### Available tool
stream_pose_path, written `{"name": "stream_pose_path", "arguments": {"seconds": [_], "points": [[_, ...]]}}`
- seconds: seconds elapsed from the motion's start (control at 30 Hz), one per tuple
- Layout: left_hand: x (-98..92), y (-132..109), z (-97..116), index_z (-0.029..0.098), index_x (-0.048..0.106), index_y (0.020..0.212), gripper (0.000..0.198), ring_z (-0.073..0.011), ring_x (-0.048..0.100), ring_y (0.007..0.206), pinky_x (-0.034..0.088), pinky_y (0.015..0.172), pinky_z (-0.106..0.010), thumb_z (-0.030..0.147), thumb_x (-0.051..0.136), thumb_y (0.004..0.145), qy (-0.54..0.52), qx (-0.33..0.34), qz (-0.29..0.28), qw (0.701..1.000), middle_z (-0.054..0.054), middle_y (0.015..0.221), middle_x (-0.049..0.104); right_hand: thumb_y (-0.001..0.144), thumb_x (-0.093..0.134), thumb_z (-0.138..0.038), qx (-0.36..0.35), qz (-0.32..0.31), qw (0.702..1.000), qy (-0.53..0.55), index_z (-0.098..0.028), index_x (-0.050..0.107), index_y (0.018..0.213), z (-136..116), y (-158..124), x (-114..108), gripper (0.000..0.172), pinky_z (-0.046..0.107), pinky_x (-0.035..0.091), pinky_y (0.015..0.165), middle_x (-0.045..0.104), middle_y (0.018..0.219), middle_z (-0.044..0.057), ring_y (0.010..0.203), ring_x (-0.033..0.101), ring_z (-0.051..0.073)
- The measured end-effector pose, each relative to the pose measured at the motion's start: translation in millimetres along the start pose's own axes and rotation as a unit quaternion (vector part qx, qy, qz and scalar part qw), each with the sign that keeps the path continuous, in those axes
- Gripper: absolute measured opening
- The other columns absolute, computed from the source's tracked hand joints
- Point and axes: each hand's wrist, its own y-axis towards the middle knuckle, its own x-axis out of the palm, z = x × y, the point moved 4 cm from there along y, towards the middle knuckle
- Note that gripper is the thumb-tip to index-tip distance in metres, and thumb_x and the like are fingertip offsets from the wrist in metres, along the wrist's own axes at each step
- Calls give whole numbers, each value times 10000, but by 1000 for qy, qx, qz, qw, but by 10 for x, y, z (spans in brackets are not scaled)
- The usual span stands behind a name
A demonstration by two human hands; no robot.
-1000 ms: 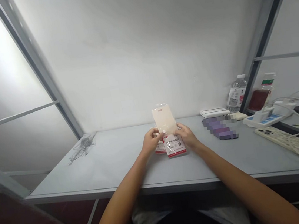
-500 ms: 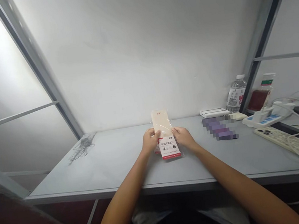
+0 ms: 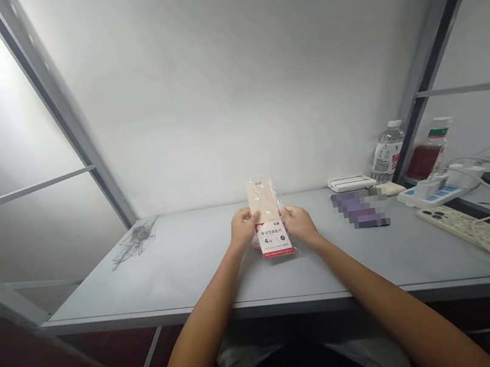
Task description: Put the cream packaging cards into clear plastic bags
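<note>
A ruler set pack (image 3: pixel 274 240) in clear plastic is held upright just above the desk, in the middle of the head view. Its upper part is beige; the lower label is white and red with Chinese print and a "4". At the pack's left edge my left hand (image 3: pixel 244 228) is closed, thumb on the front. My right hand (image 3: pixel 299 224) pinches the clear wrapper on the right edge. The fingers behind the pack are hidden, and so are the rulers inside.
The grey desk (image 3: pixel 184 266) meets a white wall. To the right lie a purple, partly blurred item (image 3: pixel 359 210), a white box (image 3: pixel 350 183), a water bottle (image 3: pixel 386 153), a power strip (image 3: pixel 430 192), a phone in a patterned case (image 3: pixel 477 231) and loose white cables. A dark drawing (image 3: pixel 134 243) marks the left.
The pack has shifted slightly up and left, and its front is turned a little. The right hand has moved slightly outward along the wrapper; both hands keep their hold.
</note>
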Motion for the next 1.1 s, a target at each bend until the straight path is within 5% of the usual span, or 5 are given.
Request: {"name": "stream_pose_path", "arguments": {"seconds": [0.4, 0.63, 0.73, 0.9, 1.1], "points": [[-19, 39, -35, 159, 447, 513, 303, -152, 539, 757, 425, 689, -289, 373, 568, 691, -23, -10, 2, 1000, -42, 802, 564, 784, 427, -381, 13, 37, 998, -48, -197, 565, 653, -32, -6, -39, 265, 257, 394, 447, 615, 516, 18, 423, 553, 150], [-635, 185, -253, 173, 501, 750, 240, -139, 570, 653, 441, 566, -256, 409, 459, 764, -38, -129, 129, 983, -44, 737, 590, 814, 343, -312, 87, 137, 978, -131, -176, 550, 821, 229, 153, -590, 247, 281, 435, 487, 634, 598, 48, 465, 593, 164], [-823, 227, -375, 163, 502, 769, 192, -160, 590, 631, 446, 549, -275, 349, 526, 731, -10, -180, 114, 977, -77, 758, 620, 787, 400, -288, 114, 116, 967, -194, -166, 575, 829, 373, 228, -746, 217, 310, 442, 522, 635, 623, 67, 513, 606, 191], [-1048, 209, -521, 184, 512, 756, 151, -246, 605, 727, 425, 584, -325, 233, 604, 646, 100, -235, 139, 957, -113, 775, 634, 773, 457, -327, 129, 120, 932, -316, -128, 597, 913, 458, 259, -816, 281, 424, 411, 732, 623, 899, 196, 941, 566, 330], [-1135, 122, -449, 158, 547, 827, 232, -361, 509, 1008, 394, 729, -404, 200, 609, 607, 211, -245, 160, 933, -205, 991, 579, 781, 447, -419, 128, 95, 885, -436, -112, 486, 1157, 419, 226, -759, 486, 428, 399, 785, 516, 1108, 217, 1046, 498, 338]]}}
